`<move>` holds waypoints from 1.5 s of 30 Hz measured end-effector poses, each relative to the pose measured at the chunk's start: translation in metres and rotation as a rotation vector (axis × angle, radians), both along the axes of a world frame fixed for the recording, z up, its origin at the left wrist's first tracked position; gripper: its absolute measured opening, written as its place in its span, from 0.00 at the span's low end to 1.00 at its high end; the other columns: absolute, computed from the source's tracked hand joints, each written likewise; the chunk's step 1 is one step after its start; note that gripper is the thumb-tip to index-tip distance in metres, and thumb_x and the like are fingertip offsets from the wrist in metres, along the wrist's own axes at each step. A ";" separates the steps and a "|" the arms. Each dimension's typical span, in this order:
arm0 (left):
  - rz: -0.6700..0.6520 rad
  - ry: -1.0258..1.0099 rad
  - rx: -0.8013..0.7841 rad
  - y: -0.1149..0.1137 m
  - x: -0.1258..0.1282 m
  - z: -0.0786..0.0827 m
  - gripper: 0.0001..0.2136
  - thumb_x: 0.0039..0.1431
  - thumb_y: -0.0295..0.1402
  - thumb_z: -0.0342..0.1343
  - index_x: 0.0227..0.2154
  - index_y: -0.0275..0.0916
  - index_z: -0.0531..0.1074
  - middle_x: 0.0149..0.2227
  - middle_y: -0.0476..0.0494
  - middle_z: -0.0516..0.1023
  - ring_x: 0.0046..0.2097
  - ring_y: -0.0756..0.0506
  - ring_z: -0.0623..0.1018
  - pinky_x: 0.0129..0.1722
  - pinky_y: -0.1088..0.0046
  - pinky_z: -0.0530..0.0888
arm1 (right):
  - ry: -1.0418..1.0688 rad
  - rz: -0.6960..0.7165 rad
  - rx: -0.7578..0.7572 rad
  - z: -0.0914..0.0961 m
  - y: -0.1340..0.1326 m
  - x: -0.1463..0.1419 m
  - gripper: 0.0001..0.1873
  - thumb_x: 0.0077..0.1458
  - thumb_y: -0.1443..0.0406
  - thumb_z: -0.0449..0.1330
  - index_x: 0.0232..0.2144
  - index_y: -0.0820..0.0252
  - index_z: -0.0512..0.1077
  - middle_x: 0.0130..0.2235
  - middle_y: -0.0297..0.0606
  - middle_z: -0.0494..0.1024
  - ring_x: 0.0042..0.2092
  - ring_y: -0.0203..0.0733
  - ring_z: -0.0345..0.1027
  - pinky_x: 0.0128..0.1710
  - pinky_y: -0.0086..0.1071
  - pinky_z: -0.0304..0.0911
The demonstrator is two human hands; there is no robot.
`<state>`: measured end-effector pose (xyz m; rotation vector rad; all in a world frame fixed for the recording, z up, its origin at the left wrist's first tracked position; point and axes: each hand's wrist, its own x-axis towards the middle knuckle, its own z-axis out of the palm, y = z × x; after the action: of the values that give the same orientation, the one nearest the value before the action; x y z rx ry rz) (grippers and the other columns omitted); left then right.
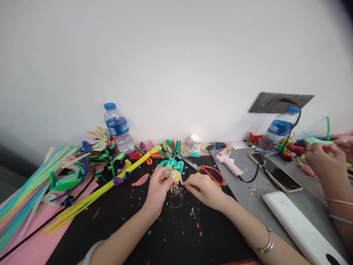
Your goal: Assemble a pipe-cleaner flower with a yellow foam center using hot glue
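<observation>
My left hand [158, 186] is closed on a small flat coil of yellow pipe cleaner [175, 176], pinched between thumb and fingers. A pale lilac pipe cleaner [180, 177] curves around the coil's outer edge. Its free end reaches my right hand [203, 188], whose thumb and forefinger are pinched on it. Just beyond the hands lies a bunch of turquoise pipe-cleaner loops [170, 163]. Red-handled scissors [212, 173] rest right behind my right hand, blades toward the left. A thin gold-coloured ring of wire [176, 200] lies on the black mat below the coil.
Long yellow pipe cleaners [110, 184] and a multicoloured bundle [24, 198] spread leftward. Water bottles [118, 127] [280, 129] stand by the wall. A pink glue gun [228, 164], phone [275, 173] and white case [300, 228] lie right. Another person's hand [327, 162] works at far right.
</observation>
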<state>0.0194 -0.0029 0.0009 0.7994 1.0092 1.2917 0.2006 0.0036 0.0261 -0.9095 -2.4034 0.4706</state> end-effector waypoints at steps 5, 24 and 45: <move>0.006 -0.018 0.001 -0.001 0.002 0.000 0.15 0.43 0.34 0.67 0.35 0.37 0.71 0.25 0.50 0.76 0.27 0.50 0.77 0.32 0.74 0.75 | 0.005 0.006 0.019 -0.002 -0.001 -0.002 0.08 0.60 0.71 0.54 0.33 0.62 0.73 0.30 0.38 0.76 0.30 0.37 0.70 0.32 0.27 0.63; -0.010 0.020 0.029 -0.002 0.003 -0.002 0.13 0.47 0.33 0.64 0.36 0.37 0.71 0.24 0.51 0.77 0.28 0.50 0.77 0.32 0.75 0.74 | 0.011 0.013 0.008 -0.005 -0.002 -0.007 0.10 0.61 0.70 0.52 0.33 0.62 0.73 0.29 0.37 0.75 0.29 0.36 0.68 0.31 0.26 0.61; 0.001 0.010 0.041 -0.002 0.003 -0.001 0.16 0.45 0.33 0.64 0.37 0.37 0.70 0.24 0.50 0.76 0.27 0.48 0.78 0.31 0.74 0.75 | 0.018 -0.002 -0.008 -0.006 -0.002 -0.005 0.09 0.60 0.71 0.53 0.33 0.62 0.73 0.29 0.37 0.76 0.29 0.36 0.69 0.31 0.26 0.61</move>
<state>0.0223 -0.0048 -0.0002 0.8375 0.9942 1.3139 0.1952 0.0011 0.0199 -0.9069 -2.3860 0.4863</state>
